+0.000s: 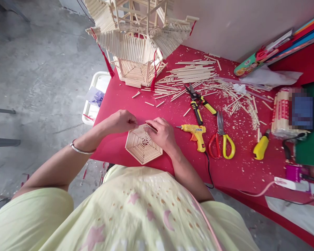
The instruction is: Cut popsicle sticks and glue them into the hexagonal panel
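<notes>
A flat hexagonal panel of thin wooden sticks (143,150) lies on the red table near its front edge, with a small star-shaped opening at its centre. My left hand (120,122) is at the panel's upper left corner, fingers curled into a pinch; whatever is between them is too small or hidden to name. Over the upper right side, my right hand (162,134) grips the panel with bent fingers, thumb on its surface. To the right lie a yellow hot glue gun (195,132) and red-and-yellow handled scissors (221,139).
A stick-built pagoda model (136,48) with red tassels stands at the back left. Loose wooden sticks (193,73) and shavings cover the back right, near black-and-yellow cutters (199,104). A yellow-handled tool (261,146) and bundled sticks (279,108) lie farther right.
</notes>
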`<state>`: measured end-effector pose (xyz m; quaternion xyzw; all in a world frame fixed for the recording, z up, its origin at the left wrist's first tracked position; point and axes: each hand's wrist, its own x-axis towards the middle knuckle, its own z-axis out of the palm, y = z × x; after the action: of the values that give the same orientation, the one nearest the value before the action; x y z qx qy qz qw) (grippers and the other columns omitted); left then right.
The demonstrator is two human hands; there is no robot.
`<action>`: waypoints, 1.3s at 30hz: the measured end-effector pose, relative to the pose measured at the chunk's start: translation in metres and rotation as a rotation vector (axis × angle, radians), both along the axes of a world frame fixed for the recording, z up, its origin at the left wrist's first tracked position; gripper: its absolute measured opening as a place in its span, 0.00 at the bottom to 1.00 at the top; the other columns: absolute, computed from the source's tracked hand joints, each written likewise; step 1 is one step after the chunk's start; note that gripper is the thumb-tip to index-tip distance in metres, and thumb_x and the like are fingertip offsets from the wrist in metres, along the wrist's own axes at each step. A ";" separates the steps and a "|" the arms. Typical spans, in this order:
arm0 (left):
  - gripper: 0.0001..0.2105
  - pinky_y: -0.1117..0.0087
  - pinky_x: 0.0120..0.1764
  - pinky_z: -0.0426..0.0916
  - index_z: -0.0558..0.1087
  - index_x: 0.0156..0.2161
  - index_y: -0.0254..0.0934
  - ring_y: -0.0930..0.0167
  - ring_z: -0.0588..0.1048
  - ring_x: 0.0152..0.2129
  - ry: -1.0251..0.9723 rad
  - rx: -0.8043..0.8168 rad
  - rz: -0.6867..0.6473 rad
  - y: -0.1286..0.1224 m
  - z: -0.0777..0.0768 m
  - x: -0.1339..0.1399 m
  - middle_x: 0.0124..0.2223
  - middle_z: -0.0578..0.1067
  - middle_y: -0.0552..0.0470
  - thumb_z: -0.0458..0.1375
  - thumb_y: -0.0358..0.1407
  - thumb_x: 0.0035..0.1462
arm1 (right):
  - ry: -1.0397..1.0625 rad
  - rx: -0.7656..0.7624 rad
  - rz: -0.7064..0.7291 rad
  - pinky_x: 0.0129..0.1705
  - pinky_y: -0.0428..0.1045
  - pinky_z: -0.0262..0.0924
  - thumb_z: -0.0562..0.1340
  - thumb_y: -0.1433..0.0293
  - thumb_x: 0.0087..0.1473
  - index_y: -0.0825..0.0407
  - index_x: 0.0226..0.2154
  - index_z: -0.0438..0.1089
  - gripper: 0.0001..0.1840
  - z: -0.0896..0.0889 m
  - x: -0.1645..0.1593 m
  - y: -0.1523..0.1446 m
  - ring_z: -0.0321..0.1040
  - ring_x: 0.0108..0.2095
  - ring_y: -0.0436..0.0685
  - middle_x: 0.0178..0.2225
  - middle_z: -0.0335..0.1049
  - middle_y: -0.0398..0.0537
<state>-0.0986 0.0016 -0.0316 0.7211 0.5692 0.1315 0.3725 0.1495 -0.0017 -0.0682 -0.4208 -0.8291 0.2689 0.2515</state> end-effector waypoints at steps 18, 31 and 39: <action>0.07 0.73 0.26 0.60 0.83 0.27 0.38 0.73 0.70 0.22 -0.037 0.014 0.002 -0.002 0.002 -0.001 0.22 0.77 0.55 0.61 0.36 0.49 | -0.008 0.010 0.013 0.52 0.53 0.65 0.63 0.56 0.68 0.46 0.52 0.79 0.17 0.000 0.000 0.000 0.72 0.46 0.59 0.42 0.76 0.49; 0.07 0.73 0.26 0.60 0.83 0.27 0.39 0.73 0.70 0.21 -0.022 -0.011 0.051 -0.004 0.004 0.001 0.22 0.77 0.56 0.62 0.36 0.49 | -0.008 0.024 0.012 0.51 0.53 0.65 0.62 0.54 0.69 0.46 0.52 0.79 0.19 -0.002 0.000 0.000 0.71 0.47 0.59 0.42 0.75 0.50; 0.07 0.73 0.26 0.60 0.82 0.27 0.37 0.74 0.70 0.21 -0.045 -0.014 0.048 -0.004 0.002 -0.001 0.22 0.76 0.56 0.62 0.36 0.50 | -0.005 0.051 0.011 0.51 0.53 0.65 0.62 0.55 0.69 0.48 0.53 0.79 0.19 -0.003 0.000 -0.001 0.71 0.46 0.59 0.42 0.75 0.50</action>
<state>-0.0991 -0.0028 -0.0294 0.7014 0.5787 0.1527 0.3870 0.1494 -0.0025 -0.0708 -0.4101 -0.8387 0.2479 0.2586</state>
